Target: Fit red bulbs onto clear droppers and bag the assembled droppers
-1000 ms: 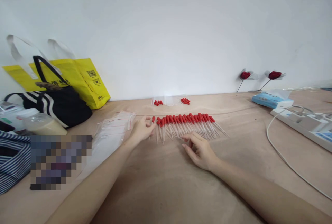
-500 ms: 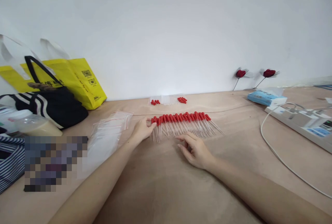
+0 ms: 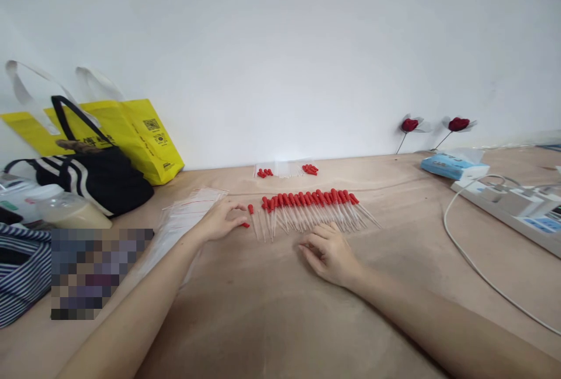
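Note:
A row of droppers (image 3: 322, 210), clear thin tubes with red rubber bulbs, lies across the cloth-covered table. At its left end one dropper (image 3: 253, 221) lies a little apart. My left hand (image 3: 217, 221) is just left of it, thumb and index finger spread with a gap between them. A loose red bulb (image 3: 246, 225) lies by the thumb tip; whether they touch I cannot tell. My right hand (image 3: 331, 255) rests in front of the row with loosely curled fingers and nothing visible in it.
Clear zip bags (image 3: 179, 224) lie under and beside my left forearm. Red bulbs (image 3: 310, 169) sit on clear bags near the wall. A yellow bag (image 3: 149, 139), a black bag (image 3: 100, 183) and a bottle (image 3: 72, 208) stand left. Tissues (image 3: 453, 166) and a power strip (image 3: 517, 215) with a cable are right.
My left hand has drawn back leftward from the row's end, its fingers parting. A loose bulb now shows by its thumb. My right hand has hardly moved; its fingers are slightly more curled.

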{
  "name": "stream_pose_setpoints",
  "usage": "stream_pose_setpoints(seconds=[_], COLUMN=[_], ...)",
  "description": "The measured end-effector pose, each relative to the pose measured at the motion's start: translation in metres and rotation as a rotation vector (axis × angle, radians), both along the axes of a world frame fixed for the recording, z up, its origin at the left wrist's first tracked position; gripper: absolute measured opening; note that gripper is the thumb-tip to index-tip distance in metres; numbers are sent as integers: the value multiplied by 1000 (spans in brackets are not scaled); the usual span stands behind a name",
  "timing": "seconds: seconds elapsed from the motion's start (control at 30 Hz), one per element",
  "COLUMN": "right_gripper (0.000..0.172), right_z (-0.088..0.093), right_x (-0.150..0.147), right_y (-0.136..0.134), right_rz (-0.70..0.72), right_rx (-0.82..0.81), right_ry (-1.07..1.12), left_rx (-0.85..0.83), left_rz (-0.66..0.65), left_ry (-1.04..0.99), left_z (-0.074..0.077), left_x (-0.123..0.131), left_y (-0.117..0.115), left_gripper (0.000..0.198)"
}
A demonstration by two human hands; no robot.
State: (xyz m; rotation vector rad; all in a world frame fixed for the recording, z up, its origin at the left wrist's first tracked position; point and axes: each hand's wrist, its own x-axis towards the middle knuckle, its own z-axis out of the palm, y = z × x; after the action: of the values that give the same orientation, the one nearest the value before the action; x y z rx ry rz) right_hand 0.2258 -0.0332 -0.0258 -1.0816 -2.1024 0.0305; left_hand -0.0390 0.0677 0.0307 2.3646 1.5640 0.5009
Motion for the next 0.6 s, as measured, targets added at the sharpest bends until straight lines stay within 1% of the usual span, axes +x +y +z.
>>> stream_pose_setpoints(seconds=[0.07, 0.1, 0.17, 0.27, 0.33, 0.43, 0.6], right_gripper=[12, 12, 14, 20, 23, 22, 29], right_z=[5, 8, 18, 36, 45, 51, 54], right_x=[-13, -22, -43, -77, -97, -117, -133], right_y=[4, 7, 16, 33, 45, 59, 68], right_rz=[-90, -125, -183, -291, -318, -352, -393], right_rx=[-8, -34, -113, -273, -320, -420, -562], right_ry=[-67, -101, -177, -287, -310, -345, -382], left_rx=[-11, -18, -38, -47, -31, -26, -49], left_rz=[-125, -156, -158, -146, -168, -214, -217], left_ry=[14, 18, 2, -61, -84, -89, -70], left_z=[-6, -9, -16, -22, -22, -20, -17], left_x=[-11, -14, -17, -14, -10, -6, -5], left_y=[-3, -4, -5, -4, -4, -6, -9], left_gripper=[28, 27, 24, 20, 17, 14, 14])
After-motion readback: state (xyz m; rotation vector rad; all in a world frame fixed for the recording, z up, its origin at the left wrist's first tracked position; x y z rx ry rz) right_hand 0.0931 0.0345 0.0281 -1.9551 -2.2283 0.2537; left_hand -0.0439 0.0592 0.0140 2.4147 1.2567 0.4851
